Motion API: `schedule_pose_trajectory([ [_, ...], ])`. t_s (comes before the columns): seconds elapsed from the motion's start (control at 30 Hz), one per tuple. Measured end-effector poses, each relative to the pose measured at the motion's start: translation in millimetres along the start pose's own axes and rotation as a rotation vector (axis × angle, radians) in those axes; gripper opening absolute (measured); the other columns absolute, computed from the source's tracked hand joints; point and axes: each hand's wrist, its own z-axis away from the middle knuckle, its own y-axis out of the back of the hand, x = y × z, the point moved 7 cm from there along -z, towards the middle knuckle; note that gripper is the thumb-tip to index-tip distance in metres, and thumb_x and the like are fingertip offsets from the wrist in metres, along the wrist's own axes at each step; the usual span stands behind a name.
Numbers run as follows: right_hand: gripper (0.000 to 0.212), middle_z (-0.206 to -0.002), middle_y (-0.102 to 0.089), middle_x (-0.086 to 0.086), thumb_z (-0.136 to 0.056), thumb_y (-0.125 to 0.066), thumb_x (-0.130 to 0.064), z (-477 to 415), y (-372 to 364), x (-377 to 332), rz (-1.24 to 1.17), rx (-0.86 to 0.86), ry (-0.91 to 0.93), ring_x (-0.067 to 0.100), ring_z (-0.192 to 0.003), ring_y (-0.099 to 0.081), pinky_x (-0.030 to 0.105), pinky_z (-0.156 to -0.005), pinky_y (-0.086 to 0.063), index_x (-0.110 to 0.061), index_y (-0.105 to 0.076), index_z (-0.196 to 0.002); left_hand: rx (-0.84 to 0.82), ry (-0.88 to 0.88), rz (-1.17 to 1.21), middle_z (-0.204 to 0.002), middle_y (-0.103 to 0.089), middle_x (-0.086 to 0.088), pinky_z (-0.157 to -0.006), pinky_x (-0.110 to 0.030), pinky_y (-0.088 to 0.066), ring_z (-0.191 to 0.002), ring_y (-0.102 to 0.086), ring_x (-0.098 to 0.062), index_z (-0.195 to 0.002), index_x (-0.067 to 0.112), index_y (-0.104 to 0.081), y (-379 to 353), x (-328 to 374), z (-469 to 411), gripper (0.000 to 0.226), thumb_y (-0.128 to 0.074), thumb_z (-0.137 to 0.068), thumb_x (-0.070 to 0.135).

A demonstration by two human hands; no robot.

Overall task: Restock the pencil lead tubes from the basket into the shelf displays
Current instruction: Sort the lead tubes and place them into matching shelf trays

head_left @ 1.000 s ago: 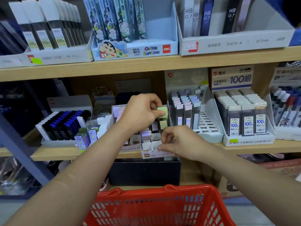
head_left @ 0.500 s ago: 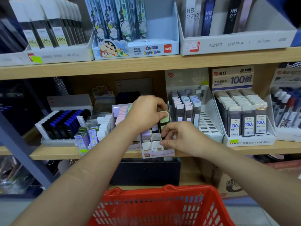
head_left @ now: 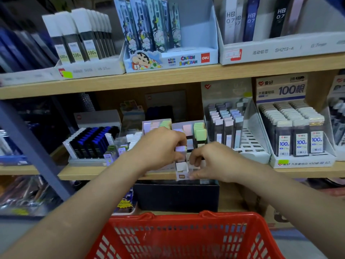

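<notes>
Two hands work at the front of the pastel display (head_left: 197,128).

Left of the display: a tray of blue-capped tubes (head_left: 93,141) stands close beside it, so there is little side room on that flank.

The left hand (head_left: 162,146) pinches a lavender-capped tube (head_left: 180,149), upright, just above the display's front-left slots. It is held near the cap, I judge, so the body can drop straight into a slot.

The right hand (head_left: 211,161) grips the display's front lip, thumb under and fingers curled over (probably bracing the light card box against the push).

The display sits right at the shelf edge (head_left: 84,173). A hard press could tip it forward.

Below the display: the red basket (head_left: 149,215); its contents cannot be made out.

Right of the display: a white slotted rack (head_left: 248,141), just beside it.

The only open room is above the display, so the tube should go in from the top.
</notes>
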Motion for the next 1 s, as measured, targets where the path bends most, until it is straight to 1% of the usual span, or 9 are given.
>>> schedule_pose_trajectory([
  [0.1,0.025,-0.093,-0.069,-0.01,-0.081,-0.075,-0.044,-1.4,-6.2,-5.9,0.07,-0.039,0.052,0.008,-0.087,-0.062,0.036,-0.081,-0.054,-0.025,-0.073,-0.097,0.094,0.007,0.057,-0.094,-0.066,0.001,-0.068,-0.03,-0.041,-0.091,-0.059,-0.019,-0.104,0.024,-0.065,11.8,-7.5,-6.5,0.018,-0.062,-0.09,0.033],
  [0.2,0.014,-0.095,-0.072,-0.009,-0.087,-0.073,-0.031,-1.7,-8.1,-3.6,0.048,-0.03,0.059,0.007,-0.085,-0.061,0.033,-0.082,-0.053,-0.023,-0.076,-0.098,0.102,-0.02,0.04,-0.102,-0.065,-0.001,-0.078,-0.034,-0.046,-0.099,-0.057,-0.019,-0.114,0.023,-0.066,11.4,-8.1,-13.9,0.024,-0.06,-0.092,0.03],
  [0.3,0.012,-0.093,-0.072,-0.01,-0.087,-0.072,-0.027,-1.2,-7.0,-1.9,-0.01,-0.017,0.057,0.003,-0.081,-0.06,0.028,-0.08,-0.053,-0.023,-0.076,-0.098,0.139,-0.045,0.006,-0.111,-0.058,-0.004,-0.087,-0.037,-0.044,-0.107,-0.05,-0.022,-0.123,0.023,-0.063,5.4,-6.8,-18.5,0.033,-0.062,-0.09,0.032],
  [0.4,0.01,-0.09,-0.071,-0.01,-0.087,-0.073,-0.026,-0.2,-5.5,0.4,-0.083,-0.013,0.049,-0.001,-0.075,-0.058,0.02,-0.073,-0.05,-0.023,-0.076,-0.096,0.213,-0.009,-0.021,-0.111,-0.061,-0.004,-0.081,-0.034,-0.043,-0.105,-0.052,-0.022,-0.121,0.021,-0.059,5.8,-13.6,-21.4,0.034,-0.063,-0.088,0.03],
  [0.53,0.004,-0.085,-0.069,-0.013,-0.087,-0.073,-0.023,0.7,-0.9,1.3,-0.171,0.023,0.062,-0.01,-0.072,-0.058,0.009,-0.065,-0.044,-0.024,-0.074,-0.091,0.293,-0.055,-0.124,-0.107,-0.062,-0.007,-0.078,-0.039,-0.041,-0.101,-0.05,-0.027,-0.113,0.018,-0.068,9.2,-13.5,-22.1,0.027,-0.055,-0.094,0.031],
  [0.7,0.004,-0.081,-0.066,-0.017,-0.088,-0.072,-0.024,4.1,1.4,0.1,-0.165,0.075,0.083,-0.016,-0.071,-0.054,0.006,-0.06,-0.038,-0.025,-0.073,-0.091,0.298,-0.062,-0.103,-0.106,-0.063,-0.006,-0.074,-0.034,-0.038,-0.1,-0.05,-0.025,-0.112,0.017,-0.069,7.9,-11.3,-21.5,0.028,-0.055,-0.095,0.033],
  [0.8,0.006,-0.082,-0.065,-0.017,-0.089,-0.07,-0.024,6.3,5.3,0.5,-0.164,0.117,0.084,-0.017,-0.073,-0.054,0.005,-0.063,-0.04,-0.023,-0.073,-0.095,0.308,-0.068,-0.068,-0.104,-0.062,-0.005,-0.073,-0.031,-0.034,-0.097,-0.049,-0.023,-0.11,0.02,-0.069,8.8,-11.3,-17.0,0.026,-0.059,-0.092,0.035],
  [0.93,0.008,-0.081,-0.065,-0.018,-0.09,-0.068,-0.021,8.4,11.3,1.7,-0.202,0.134,0.064,-0.014,-0.076,-0.057,0.005,-0.066,-0.044,-0.023,-0.074,-0.095,0.3,-0.083,-0.052,-0.105,-0.062,-0.004,-0.073,-0.028,-0.031,-0.096,-0.048,-0.022,-0.113,0.021,-0.067,7.3,-10.0,-9.0,0.028,-0.064,-0.089,0.035],
  [1.0,0.006,-0.078,-0.068,-0.012,-0.09,-0.069,-0.021,9.2,12.7,3.1,-0.258,0.115,0.048,-0.007,-0.075,-0.061,0.01,-0.066,-0.048,-0.02,-0.075,-0.091,0.293,-0.089,-0.04,-0.11,-0.061,-0.005,-0.076,-0.028,-0.031,-0.1,-0.048,-0.022,-0.119,0.021,-0.065,7.0,-9.1,-4.4,0.034,-0.067,-0.087,0.034],
])
